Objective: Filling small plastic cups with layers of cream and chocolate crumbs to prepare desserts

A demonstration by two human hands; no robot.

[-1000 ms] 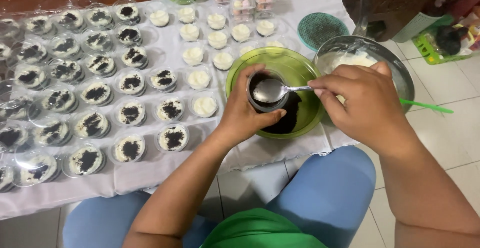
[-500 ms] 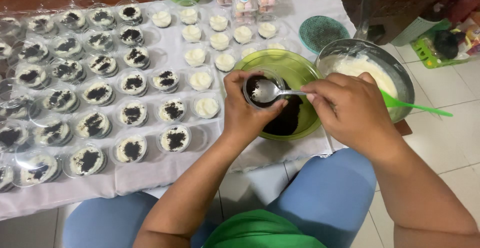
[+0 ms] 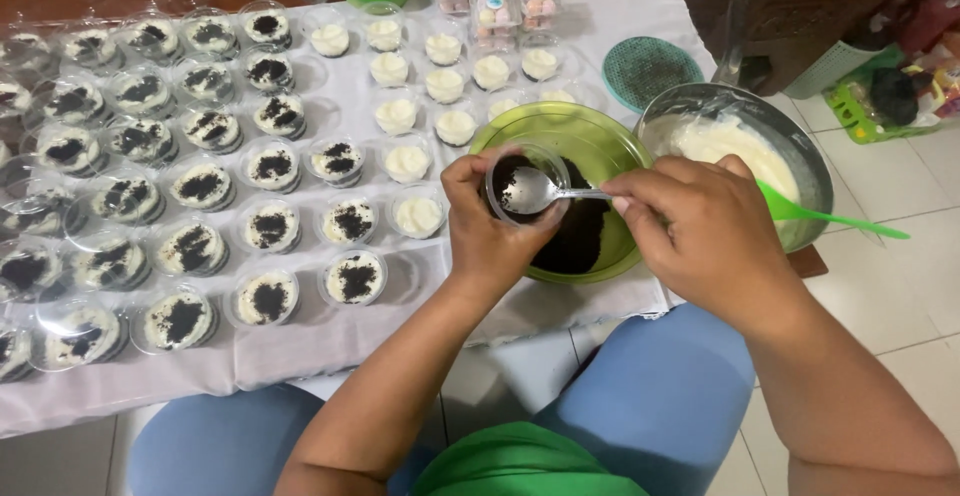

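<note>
Spoon bowl inside a cup held over the green crumb bowl

The right hand (image 3: 715,241) pinches a metal spoon (image 3: 545,191), its handle lying level and its bowl pointing left into the clear plastic cup (image 3: 525,184); the left hand (image 3: 490,231) is wrapped around that cup, above the green bowl (image 3: 590,141) of dark crumbs.

spoon (image 3: 530,191) | lowered since earlier, bowl now inside cup (image 3: 527,184) | right hand (image 3: 715,241) | drawn closer to cup
</note>
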